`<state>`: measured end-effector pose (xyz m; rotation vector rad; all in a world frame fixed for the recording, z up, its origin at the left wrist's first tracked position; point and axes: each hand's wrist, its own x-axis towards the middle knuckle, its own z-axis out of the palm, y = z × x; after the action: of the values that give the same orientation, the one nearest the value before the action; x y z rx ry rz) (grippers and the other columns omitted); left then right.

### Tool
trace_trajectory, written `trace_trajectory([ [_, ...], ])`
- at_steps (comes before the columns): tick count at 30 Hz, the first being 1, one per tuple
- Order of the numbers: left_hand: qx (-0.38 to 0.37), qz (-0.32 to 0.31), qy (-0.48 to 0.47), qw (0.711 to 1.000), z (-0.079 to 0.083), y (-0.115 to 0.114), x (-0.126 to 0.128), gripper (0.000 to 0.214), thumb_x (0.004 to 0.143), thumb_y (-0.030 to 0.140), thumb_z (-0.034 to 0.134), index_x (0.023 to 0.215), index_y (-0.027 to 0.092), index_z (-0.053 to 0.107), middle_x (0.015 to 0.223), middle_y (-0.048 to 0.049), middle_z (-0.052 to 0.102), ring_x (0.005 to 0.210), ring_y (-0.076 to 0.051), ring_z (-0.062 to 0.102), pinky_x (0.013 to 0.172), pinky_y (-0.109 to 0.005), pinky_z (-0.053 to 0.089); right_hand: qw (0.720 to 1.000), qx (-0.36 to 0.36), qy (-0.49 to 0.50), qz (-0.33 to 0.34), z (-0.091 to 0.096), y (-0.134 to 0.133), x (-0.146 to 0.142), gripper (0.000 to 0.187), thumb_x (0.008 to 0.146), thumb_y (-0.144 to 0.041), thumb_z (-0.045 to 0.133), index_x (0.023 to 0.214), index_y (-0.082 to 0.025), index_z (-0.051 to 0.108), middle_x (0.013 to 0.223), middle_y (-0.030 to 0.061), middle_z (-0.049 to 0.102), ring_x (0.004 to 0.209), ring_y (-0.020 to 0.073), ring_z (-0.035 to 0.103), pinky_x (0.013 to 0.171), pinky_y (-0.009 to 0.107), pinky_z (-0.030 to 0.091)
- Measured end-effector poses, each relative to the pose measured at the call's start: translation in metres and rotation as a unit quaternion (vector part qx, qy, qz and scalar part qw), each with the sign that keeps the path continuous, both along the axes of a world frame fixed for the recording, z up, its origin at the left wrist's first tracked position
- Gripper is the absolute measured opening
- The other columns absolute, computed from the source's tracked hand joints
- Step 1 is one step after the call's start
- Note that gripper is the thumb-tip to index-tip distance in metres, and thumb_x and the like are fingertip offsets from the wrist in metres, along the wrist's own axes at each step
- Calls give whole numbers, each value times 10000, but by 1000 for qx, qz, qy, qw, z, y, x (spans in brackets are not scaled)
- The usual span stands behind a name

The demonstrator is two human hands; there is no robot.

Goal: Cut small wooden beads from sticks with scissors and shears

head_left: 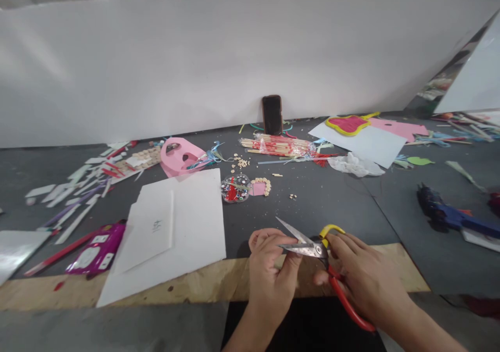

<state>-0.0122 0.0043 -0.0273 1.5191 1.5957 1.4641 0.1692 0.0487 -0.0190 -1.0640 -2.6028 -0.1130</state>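
Note:
My right hand (357, 268) grips a pair of scissors (307, 248) with one red and one yellow handle, its blades parted and pointing left. My left hand (271, 271) is closed beside the lower blade, thumb and fingers brought together; what they pinch, if anything, is hidden. Beyond the hands lies a small pink piece (258, 188) edged with pale beige bits. Touching its left side is a clear flower-shaped tray (236, 188) of small round pieces and a red item. Loose beige bits (242, 162) are scattered behind, and a few lie to the right.
White sheets (195, 222) and a purple packet (97, 250) lie at the left, near the wooden table edge (203, 284). Wrapped red-and-beige sticks (281, 145) lie before an upright phone (272, 114). A blue glue gun (453, 211) is at right.

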Motion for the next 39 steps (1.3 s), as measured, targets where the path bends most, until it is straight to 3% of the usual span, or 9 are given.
trace_trajectory([
  [9,-13,-2,9,1000,-1,-1,1,168,862,265,563,788,209,704,816,-58,714,883,-234,619,839,-397,437,1000,-7,8,4,-1,1,2,243,765,-234,552,990,-147,522,824,117,681,768,265,658,623,343,528],
  [16,-9,-7,-8,1000,-4,1,0,115,848,226,594,796,223,696,815,-38,709,882,-230,602,840,-402,420,998,-51,3,-20,-4,0,2,420,672,-278,646,1033,-151,473,942,143,634,900,311,612,723,404,509],
  [23,-32,-12,-43,998,-12,0,0,102,826,178,596,809,213,690,854,-51,687,899,-226,593,845,-400,435,995,-100,-16,-20,3,-1,1,396,690,-339,651,989,-158,467,910,132,621,851,306,598,695,412,497],
  [28,-35,-11,-19,999,-8,1,-1,100,824,182,596,815,201,693,842,-58,688,877,-225,602,830,-397,447,996,-77,-21,-27,0,-1,2,354,714,-300,640,1001,-170,479,899,115,646,843,293,630,686,383,505],
  [36,-11,-1,25,1000,0,1,-1,160,854,200,538,757,193,666,818,-50,705,878,-227,623,834,-412,457,1000,-12,-7,0,-6,-1,1,222,899,-395,466,953,-180,473,742,76,668,619,229,658,529,315,487],
  [39,-20,15,29,999,-2,1,-1,98,825,205,580,780,195,667,853,-51,700,892,-231,616,837,-420,461,1000,-10,-4,-4,-7,0,1,198,893,-382,471,932,-188,466,728,70,662,615,227,658,526,312,488],
])
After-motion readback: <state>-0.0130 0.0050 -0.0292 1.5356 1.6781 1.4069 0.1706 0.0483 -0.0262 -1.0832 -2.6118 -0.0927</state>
